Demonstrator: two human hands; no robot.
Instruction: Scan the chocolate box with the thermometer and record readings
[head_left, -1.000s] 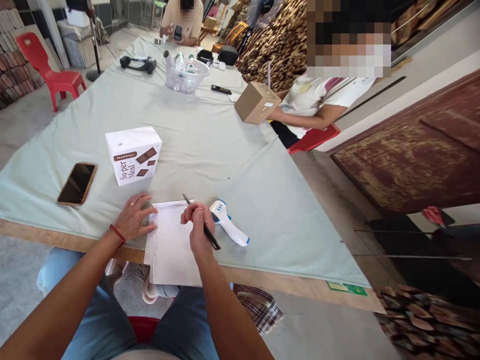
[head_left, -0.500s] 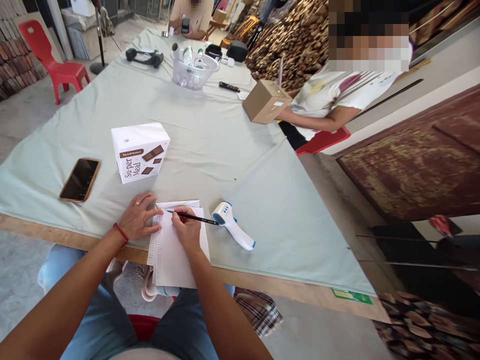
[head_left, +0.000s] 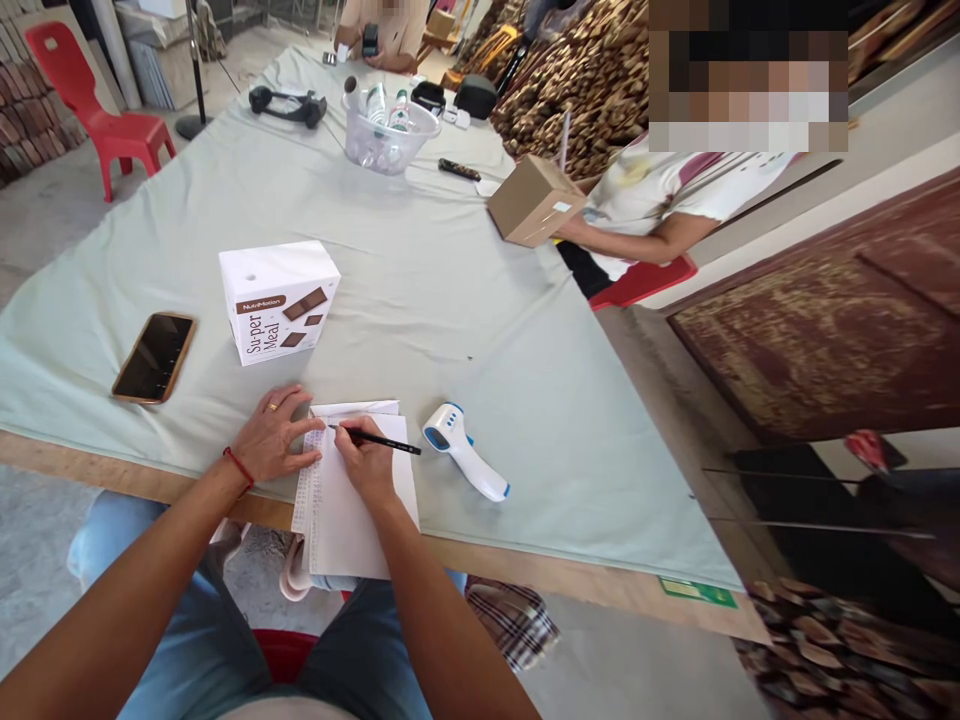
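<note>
My right hand [head_left: 365, 462] grips a slim black pencil [head_left: 390, 442], its tip on the upper left part of a white sheet of paper [head_left: 352, 535]. Fingers spread, my left hand [head_left: 279, 437] lies on the table and on the left edge of the papers. A sheet with rows of handwriting shows from under the top one. To the right of the papers lies a white and blue infrared thermometer [head_left: 466, 452]. Beyond my left hand stands a white "Su-per Meal" box [head_left: 279, 300], and a smartphone [head_left: 155, 357] lies left of it.
A clear plastic basket [head_left: 390, 150] with bottles stands farther back on the cloth-covered table [head_left: 390, 270]. On the right, a person holds a cardboard box [head_left: 534, 203]; another person sits at the far end with a dark device. A red chair [head_left: 112, 120] stands left.
My right hand has shifted slightly left, and the pencil's rear end has swung away from the thermometer. My left hand stays on the papers.
</note>
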